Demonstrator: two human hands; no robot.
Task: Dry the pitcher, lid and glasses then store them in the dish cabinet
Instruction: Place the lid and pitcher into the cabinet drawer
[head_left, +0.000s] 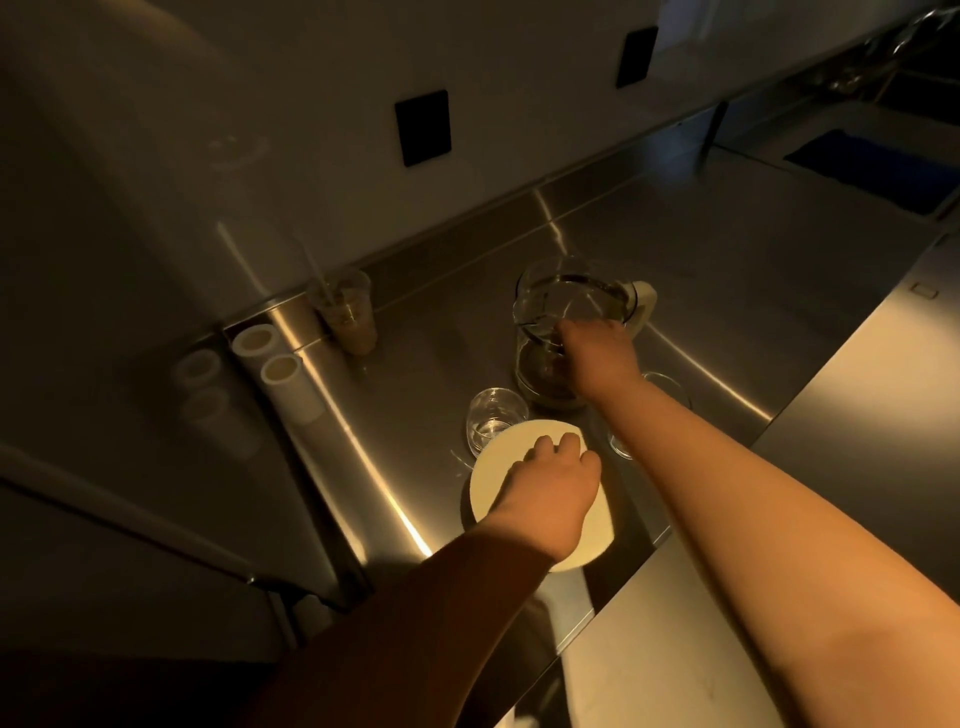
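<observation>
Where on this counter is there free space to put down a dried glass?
The widest bare steel lies right of the pitcher, toward the blue cloth. A smaller patch lies between the iced drink cup and the pitcher. It is crowded near the front: the lid under the left hand, two glasses, and the right hand on the pitcher.

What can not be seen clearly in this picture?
- Head view: second glass, mostly hidden behind the right forearm.
- Right hand fingers reach into the pitcher; its grip is unclear.
- Lid, partly covered by the left hand.
- Sink area, top right: dark, blurred.
</observation>
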